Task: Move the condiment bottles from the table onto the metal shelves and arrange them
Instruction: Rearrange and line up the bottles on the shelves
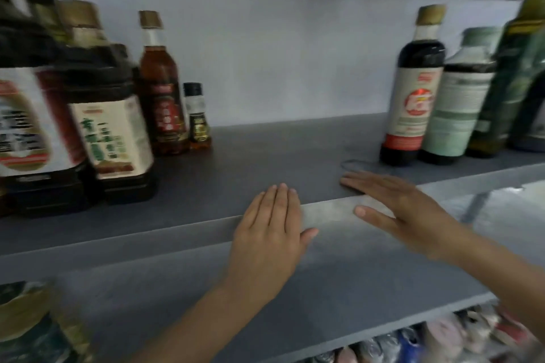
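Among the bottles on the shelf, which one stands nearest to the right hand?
The dark bottle with the tan cap and red-and-white label, leftmost of those at the right; the right hand lies flat just before it.

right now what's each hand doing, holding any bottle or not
left hand: open, flat on the front edge of the metal shelf, holding nothing
right hand: open, fingers flat on the same shelf, holding nothing

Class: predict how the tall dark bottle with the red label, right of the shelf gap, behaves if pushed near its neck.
The tall dark bottle is narrow and high, so it would probably tip rather than slide. It looks nearly full, so likely heavy.
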Demonstrator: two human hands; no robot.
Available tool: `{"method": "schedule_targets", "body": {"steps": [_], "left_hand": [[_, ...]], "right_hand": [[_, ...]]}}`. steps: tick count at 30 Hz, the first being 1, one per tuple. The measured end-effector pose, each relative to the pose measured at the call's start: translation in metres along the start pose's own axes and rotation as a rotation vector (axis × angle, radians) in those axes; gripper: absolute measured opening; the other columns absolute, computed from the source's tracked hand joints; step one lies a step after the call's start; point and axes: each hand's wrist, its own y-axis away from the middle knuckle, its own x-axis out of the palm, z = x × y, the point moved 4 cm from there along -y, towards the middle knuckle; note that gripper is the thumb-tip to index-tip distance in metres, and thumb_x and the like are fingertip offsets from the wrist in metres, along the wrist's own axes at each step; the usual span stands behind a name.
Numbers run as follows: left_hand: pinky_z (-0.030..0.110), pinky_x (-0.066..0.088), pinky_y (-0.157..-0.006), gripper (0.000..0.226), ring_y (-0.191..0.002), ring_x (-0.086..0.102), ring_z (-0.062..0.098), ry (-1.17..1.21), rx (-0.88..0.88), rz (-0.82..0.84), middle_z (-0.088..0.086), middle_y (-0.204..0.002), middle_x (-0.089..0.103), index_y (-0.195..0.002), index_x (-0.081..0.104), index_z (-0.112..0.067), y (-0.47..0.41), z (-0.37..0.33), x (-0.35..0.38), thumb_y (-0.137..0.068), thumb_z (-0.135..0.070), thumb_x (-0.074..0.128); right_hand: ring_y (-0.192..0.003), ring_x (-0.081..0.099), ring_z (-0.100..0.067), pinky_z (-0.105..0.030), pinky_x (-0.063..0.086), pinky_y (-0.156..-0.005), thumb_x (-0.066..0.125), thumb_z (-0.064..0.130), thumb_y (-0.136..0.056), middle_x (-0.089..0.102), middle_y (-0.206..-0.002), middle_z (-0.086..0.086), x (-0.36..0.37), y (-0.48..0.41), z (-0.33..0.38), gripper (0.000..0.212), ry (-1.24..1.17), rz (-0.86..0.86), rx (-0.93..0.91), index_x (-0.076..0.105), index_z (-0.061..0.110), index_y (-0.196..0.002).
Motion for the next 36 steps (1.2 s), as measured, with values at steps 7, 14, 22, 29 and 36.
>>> {"method": "schedule_targets", "body": {"steps": [7, 14, 22, 29, 36], "left_hand": [[0.033, 0.055, -0.08, 0.068, -0.094, 0.07, 0.026, 0.131, -0.042, 0.099, 0.017, -0.103, 0.071, -0.1, 0.071, 0.0, -0.075, -0.093, 0.032, -0.093, -0.053, 0.03], [0.029, 0.047, -0.066, 0.089, -0.1, 0.064, 0.019, 0.199, -0.31, 0.425, 0.004, -0.116, 0.066, -0.143, 0.037, -0.011, -0.121, -0.113, 0.031, -0.084, -0.072, 0.012], [0.041, 0.038, -0.105, 0.07, -0.125, 0.049, 0.018, 1.171, -0.709, 0.579, -0.003, -0.138, 0.05, -0.137, 0.035, -0.022, -0.166, -0.123, 0.059, -0.08, -0.04, 0.071], [0.027, 0.045, -0.089, 0.06, -0.112, 0.056, 0.015, 1.433, -0.948, 0.324, 0.001, -0.124, 0.061, -0.125, 0.049, -0.014, -0.186, -0.122, 0.073, -0.073, -0.012, 0.079], [0.031, 0.048, -0.092, 0.055, -0.109, 0.059, 0.015, 1.435, -0.93, 0.299, 0.002, -0.121, 0.063, -0.121, 0.053, -0.012, -0.185, -0.121, 0.078, -0.073, -0.011, 0.08]], "right_hand": [[-0.129, 0.032, 0.004, -0.017, 0.023, -0.105, 0.039, 0.055, -0.083, 0.037, -0.134, 0.026, -0.047, 0.054, -0.119, 0.054, -0.156, -0.065, 0.217, 0.045, 0.037, -0.134], [-0.097, 0.058, 0.003, -0.014, 0.043, -0.079, 0.06, 0.042, -0.082, 0.062, -0.107, 0.015, -0.067, 0.054, -0.17, 0.037, -0.4, -0.346, 0.357, 0.06, 0.023, -0.114], [-0.109, 0.055, -0.013, -0.027, 0.043, -0.088, 0.075, 0.031, -0.077, 0.056, -0.126, 0.003, -0.062, -0.002, -0.195, 0.069, -0.767, -0.268, 0.451, 0.043, 0.017, -0.136], [-0.107, 0.062, -0.013, -0.034, 0.046, -0.098, 0.08, 0.031, -0.056, 0.067, -0.114, 0.003, -0.062, -0.019, -0.192, 0.075, -0.936, -0.188, 0.39, 0.056, 0.013, -0.125], [-0.105, 0.062, -0.012, -0.033, 0.047, -0.095, 0.081, 0.032, -0.05, 0.067, -0.112, 0.004, -0.062, -0.018, -0.19, 0.079, -0.926, -0.217, 0.401, 0.057, 0.014, -0.124]]}}
